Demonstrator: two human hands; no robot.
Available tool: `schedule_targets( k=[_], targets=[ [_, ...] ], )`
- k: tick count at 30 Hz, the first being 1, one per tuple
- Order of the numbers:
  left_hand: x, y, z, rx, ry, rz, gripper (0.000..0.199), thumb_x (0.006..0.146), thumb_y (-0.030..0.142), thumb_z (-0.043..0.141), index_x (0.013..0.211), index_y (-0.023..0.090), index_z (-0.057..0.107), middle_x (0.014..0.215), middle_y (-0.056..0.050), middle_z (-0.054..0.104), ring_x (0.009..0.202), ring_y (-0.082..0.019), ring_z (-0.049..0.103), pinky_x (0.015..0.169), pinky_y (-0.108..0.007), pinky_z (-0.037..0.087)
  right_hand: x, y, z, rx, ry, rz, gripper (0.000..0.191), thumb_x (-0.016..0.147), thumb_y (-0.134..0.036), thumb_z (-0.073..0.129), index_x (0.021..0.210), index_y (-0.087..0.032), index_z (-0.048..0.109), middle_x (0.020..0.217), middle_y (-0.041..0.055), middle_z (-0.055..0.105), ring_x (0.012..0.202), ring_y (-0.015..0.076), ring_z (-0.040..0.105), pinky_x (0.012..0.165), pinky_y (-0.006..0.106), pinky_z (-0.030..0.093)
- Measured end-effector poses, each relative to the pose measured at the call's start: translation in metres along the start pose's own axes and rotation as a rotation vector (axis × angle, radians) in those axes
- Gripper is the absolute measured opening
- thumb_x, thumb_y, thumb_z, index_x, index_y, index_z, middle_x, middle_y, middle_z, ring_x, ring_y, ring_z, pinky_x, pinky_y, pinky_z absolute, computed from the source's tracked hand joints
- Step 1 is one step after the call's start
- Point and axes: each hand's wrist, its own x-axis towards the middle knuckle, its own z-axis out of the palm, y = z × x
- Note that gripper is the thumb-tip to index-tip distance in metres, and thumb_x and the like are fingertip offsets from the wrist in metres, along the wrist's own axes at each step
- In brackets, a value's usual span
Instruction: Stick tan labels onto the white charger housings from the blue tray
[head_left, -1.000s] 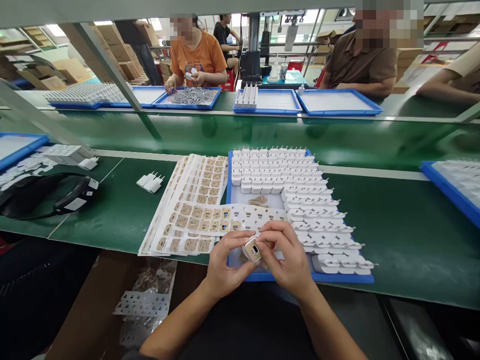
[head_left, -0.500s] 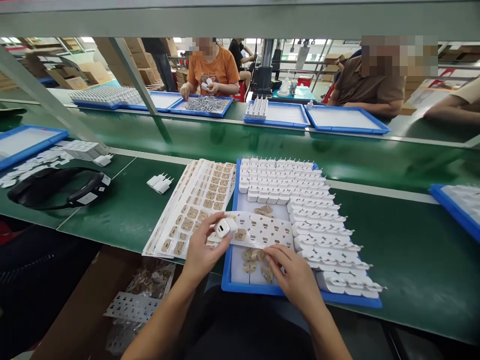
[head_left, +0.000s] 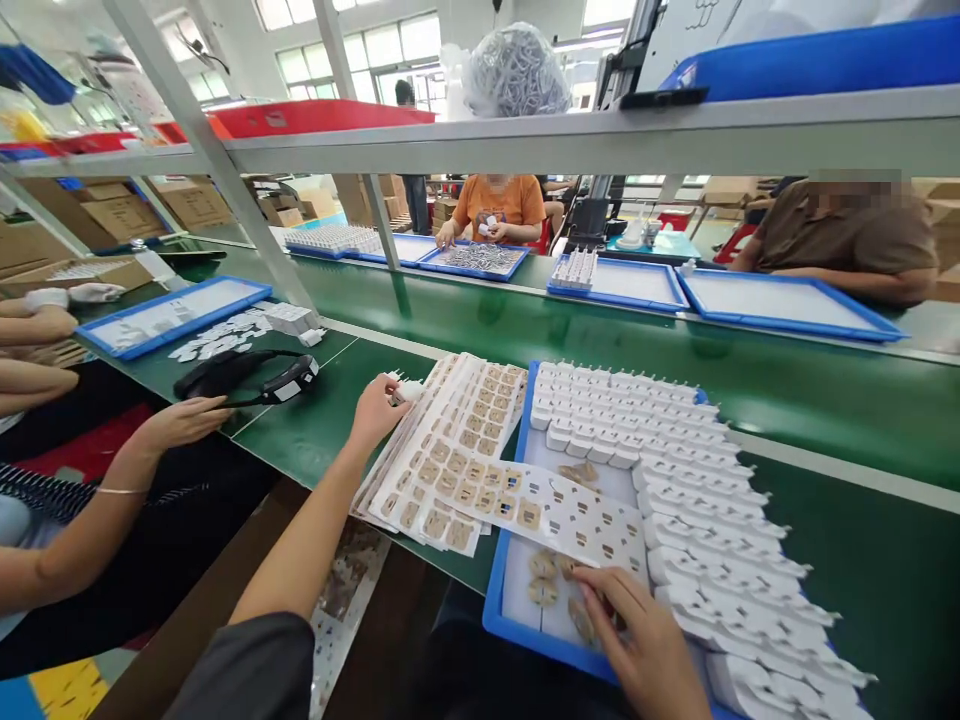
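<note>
My left hand (head_left: 379, 412) reaches over the left edge of the sticker sheets (head_left: 442, 455), its fingers closed on a white plug charger (head_left: 406, 389) with its pins up. Part of the charger is hidden by the fingers. Near the front of the blue-rimmed tray (head_left: 496, 590), my right hand (head_left: 637, 625) has its fingertips pinched beside loose tan sticker pieces (head_left: 543, 592); whether they grip one is unclear. A partly used sticker strip (head_left: 581, 508) lies across the sheets and the tray. White plug chargers (head_left: 697, 500) stand in rows on the tray's back and right.
A black headband-like device (head_left: 247, 378) lies on the bench at left, touched by a neighbour's hand (head_left: 184, 425). Behind it are white pieces (head_left: 225, 333) and another blue tray (head_left: 176, 312). A slanted post (head_left: 247, 220) rises there. People sit across the green belt (head_left: 450, 325).
My left hand has moved left and away, to where two chargers lay on the bench. The view has swung up and left. My right hand stays near the tan pieces.
</note>
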Motion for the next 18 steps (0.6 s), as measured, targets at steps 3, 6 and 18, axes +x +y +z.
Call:
schedule_targets(
  k=[3, 6, 18],
  targets=[
    [0.009, -0.021, 0.007, 0.099, -0.007, 0.002, 0.032, 0.068, 0.037, 0.072, 0.087, 0.020, 0.052, 0.097, -0.010, 0.062, 0.110, -0.034, 0.054, 0.099, -0.048, 0.046, 0.001, -0.008, 0.001, -0.003, 0.061, 0.019, 0.016, 0.098, -0.023, 0.055, 0.105, -0.027, 0.069, 0.092, 0.0041, 0.076, 0.083, 0.0207, 0.075, 0.070, 0.029, 0.063],
    [0.016, -0.039, 0.010, 0.164, -0.001, -0.017, 0.032, 0.069, 0.038, 0.070, 0.087, 0.021, 0.050, 0.103, -0.012, 0.059, 0.115, -0.037, 0.049, 0.105, -0.052, 0.040, 0.006, -0.014, -0.001, -0.022, 0.130, 0.036, 0.017, 0.098, -0.022, 0.054, 0.103, -0.025, 0.070, 0.091, 0.0056, 0.074, 0.083, 0.0220, 0.073, 0.071, 0.033, 0.062],
    [0.029, -0.045, -0.003, 0.229, 0.018, -0.089, 0.039, 0.078, 0.041, 0.067, 0.103, 0.014, 0.054, 0.122, -0.022, 0.050, 0.124, -0.044, 0.042, 0.103, -0.061, 0.041, 0.091, -0.004, 0.009, -0.328, -0.118, 0.099, 0.024, 0.092, -0.014, 0.050, 0.113, -0.018, 0.062, 0.113, 0.0142, 0.071, 0.110, 0.0321, 0.064, 0.093, 0.049, 0.052]
  ],
)
